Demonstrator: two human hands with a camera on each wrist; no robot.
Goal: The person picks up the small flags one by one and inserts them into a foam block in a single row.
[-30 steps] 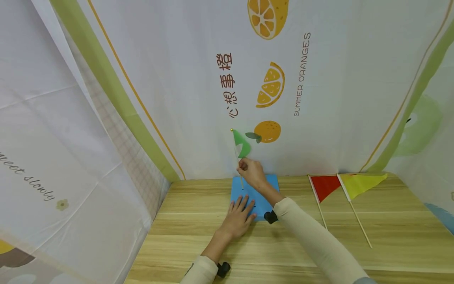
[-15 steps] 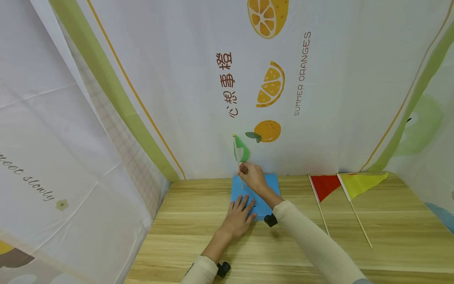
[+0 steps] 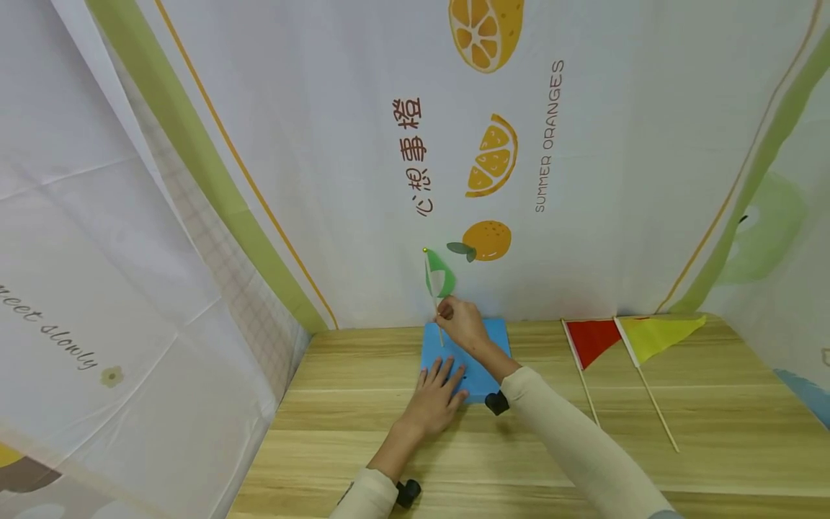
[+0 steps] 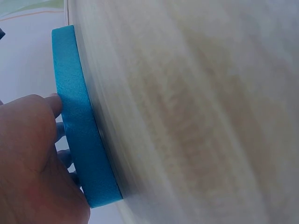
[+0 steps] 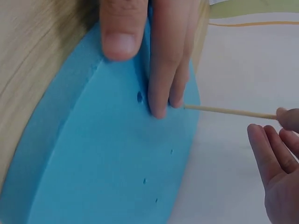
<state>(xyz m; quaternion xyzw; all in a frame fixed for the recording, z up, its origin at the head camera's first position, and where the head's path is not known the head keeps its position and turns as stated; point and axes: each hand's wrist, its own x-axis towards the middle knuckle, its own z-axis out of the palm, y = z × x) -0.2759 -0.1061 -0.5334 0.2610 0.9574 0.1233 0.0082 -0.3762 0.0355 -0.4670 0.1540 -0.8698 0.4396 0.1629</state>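
My right hand (image 3: pixel 463 324) pinches the thin wooden stick of a small green flag (image 3: pixel 442 277), which stands nearly upright against the wall cloth. In the right wrist view the stick (image 5: pixel 229 111) meets the far part of a blue foam block (image 5: pixel 103 158), beside the fingers of my left hand. That block's face has several small holes. My left hand (image 3: pixel 433 404) lies on the block's near left part with fingers spread. The left wrist view has the block's side (image 4: pixel 81 112) standing on the tabletop, with the hand's fingers partly hidden behind it.
To the right on the wooden table (image 3: pixel 350 404) lie a red flag (image 3: pixel 591 342) and a yellow flag (image 3: pixel 661 337), side by side, sticks pointing toward me. A white cloth (image 3: pixel 350 180) printed with oranges hangs behind the table's far edge.
The green flag and my right hand have come down slightly, while the stick's lower end stays at the same spot on the block. My left hand has not moved.
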